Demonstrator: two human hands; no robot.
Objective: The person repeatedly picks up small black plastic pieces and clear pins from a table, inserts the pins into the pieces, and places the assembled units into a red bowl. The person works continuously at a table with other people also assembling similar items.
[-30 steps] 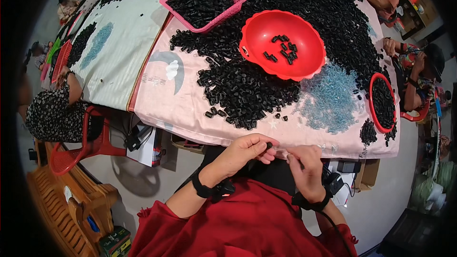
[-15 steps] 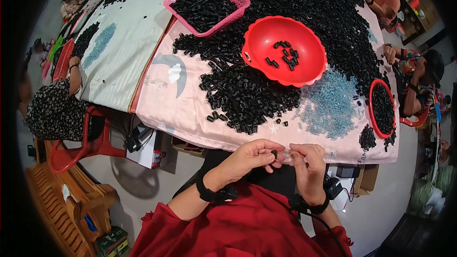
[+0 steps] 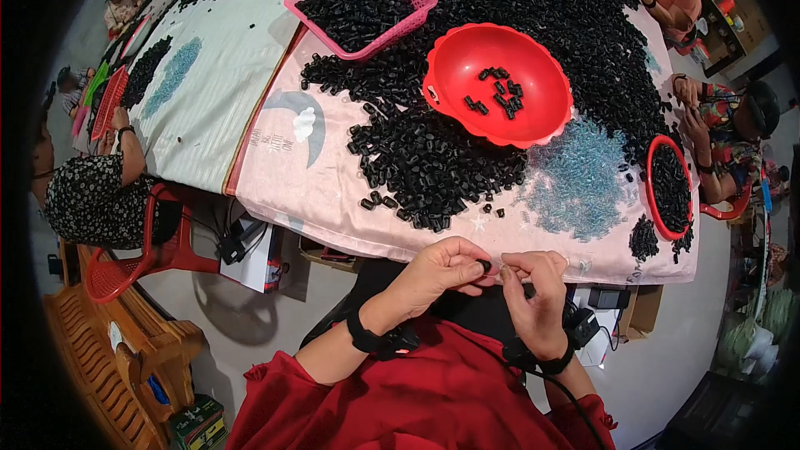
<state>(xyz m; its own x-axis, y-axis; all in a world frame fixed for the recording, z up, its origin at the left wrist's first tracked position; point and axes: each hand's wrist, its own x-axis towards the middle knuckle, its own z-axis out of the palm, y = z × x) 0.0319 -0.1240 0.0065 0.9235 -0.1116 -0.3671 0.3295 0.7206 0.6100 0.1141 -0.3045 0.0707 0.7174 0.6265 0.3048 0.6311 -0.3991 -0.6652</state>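
Observation:
Just off the table's near edge, my left hand pinches a small black plastic piece between thumb and fingers. Close on its right is my right hand, thumb and forefinger pressed together beside the piece; whatever they hold is too small to make out. Beyond my hands spreads a heap of similar black pieces. To its right lies a pile of small clear bluish pieces. A red bowl with a scalloped rim sits behind them, with several black pieces inside.
A pink basket full of black pieces stands at the back left. On the right is a red oval tray of black pieces. Co-workers sit around, one at the left by a red chair. A wooden bench stands lower left.
My hands have shifted slightly up and closer together, and the black piece is turned differently in my left fingers. The person on the left has moved their arm.

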